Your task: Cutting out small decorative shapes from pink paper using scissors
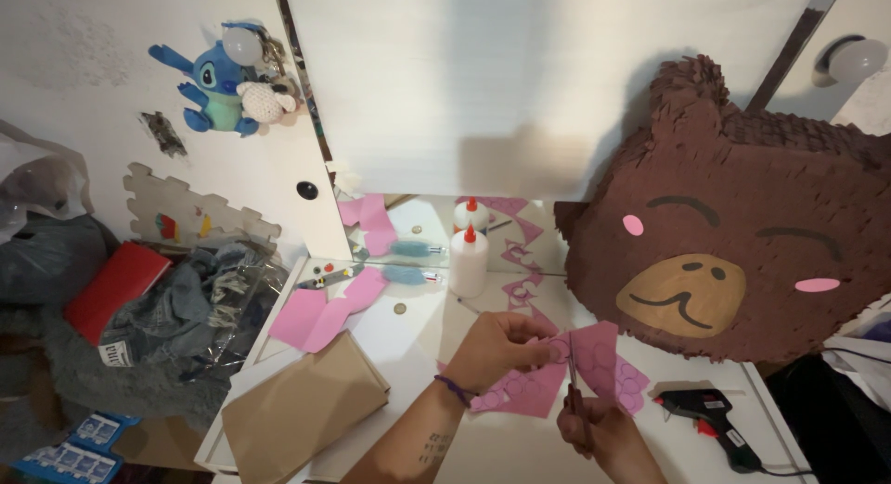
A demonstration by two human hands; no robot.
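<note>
My left hand (501, 347) pinches the upper edge of a pink paper sheet (599, 354) marked with drawn circles, holding it just above the white table (422, 340). My right hand (594, 433) grips red-handled scissors (574, 382) whose blades point up into the pink sheet, right beside my left fingers. A purple band circles my left wrist. More pink paper with circles lies under the hands.
A brown bear-face piñata (733, 252) leans at the right. A black glue gun (710, 419) lies near the front right. A white glue bottle (468, 259), pink paper scraps (325, 317) and brown cardboard (297, 405) sit at left. Clothes pile on the floor.
</note>
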